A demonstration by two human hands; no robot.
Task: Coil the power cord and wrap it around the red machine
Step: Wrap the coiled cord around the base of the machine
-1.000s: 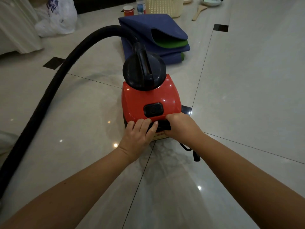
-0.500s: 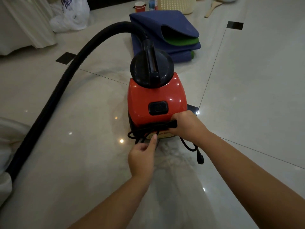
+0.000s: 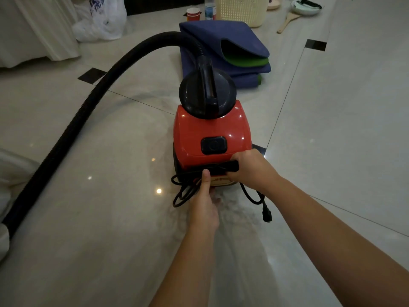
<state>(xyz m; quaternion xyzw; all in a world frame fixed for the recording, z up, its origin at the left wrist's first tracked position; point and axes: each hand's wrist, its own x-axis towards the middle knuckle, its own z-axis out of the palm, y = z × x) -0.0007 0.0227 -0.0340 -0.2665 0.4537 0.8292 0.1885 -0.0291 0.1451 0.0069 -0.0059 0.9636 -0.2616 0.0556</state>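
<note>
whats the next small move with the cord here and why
Probably the left hand should lift the power cord loops it holds up over the black bar that the right hand grips at the rear of the red vacuum cleaner: the loops sag to the floor, and the plug lies loose beside the right wrist.

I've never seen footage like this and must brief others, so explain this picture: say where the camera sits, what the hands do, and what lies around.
There is no robot here. A person wears a wide-angle camera on the head, so you look down along both forearms. The red machine stands on a glossy tiled floor, and a thick black hose arches off to the left. The right hand grips a black bar at the machine's near edge. The left hand sets its thumb on the power cord; its fingers are hidden. Loose cord loops lie beside it, and the plug lies to the right. Behind are a folded blue mat and a basket.
</note>
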